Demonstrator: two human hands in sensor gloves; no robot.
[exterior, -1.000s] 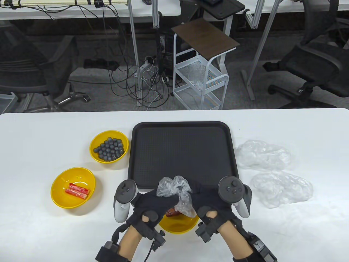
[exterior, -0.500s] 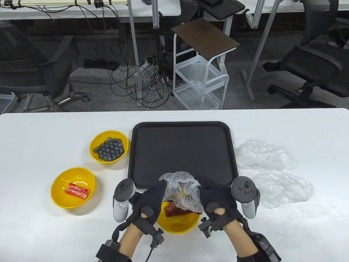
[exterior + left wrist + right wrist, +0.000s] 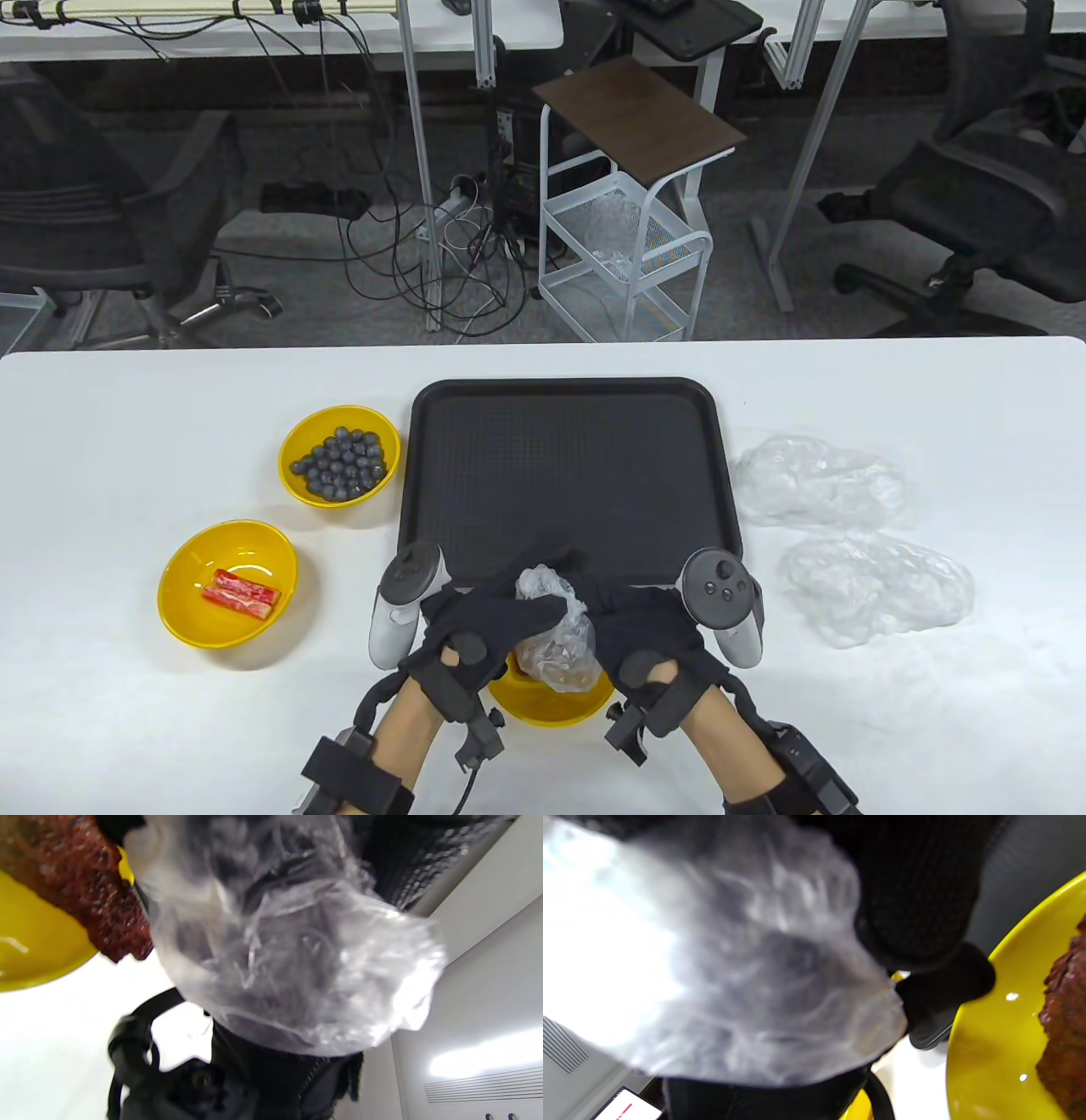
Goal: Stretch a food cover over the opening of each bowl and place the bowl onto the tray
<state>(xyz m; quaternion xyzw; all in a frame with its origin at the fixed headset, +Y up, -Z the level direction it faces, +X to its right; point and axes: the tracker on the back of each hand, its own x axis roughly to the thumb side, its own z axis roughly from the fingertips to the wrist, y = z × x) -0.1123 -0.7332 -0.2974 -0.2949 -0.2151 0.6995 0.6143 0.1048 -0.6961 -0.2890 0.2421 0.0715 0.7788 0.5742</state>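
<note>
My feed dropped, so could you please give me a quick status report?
Left hand and right hand both grip the cover. Cover bunched above near bowl, not stretched. Tray bare, nothing blocking.

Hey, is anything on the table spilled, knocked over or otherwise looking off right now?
Nothing stands out. The two yellow bowls at left sit upright with food inside, and the tray lies flat. The crumpled cover held by both hands over the near bowl is simply not stretched on yet.
</note>
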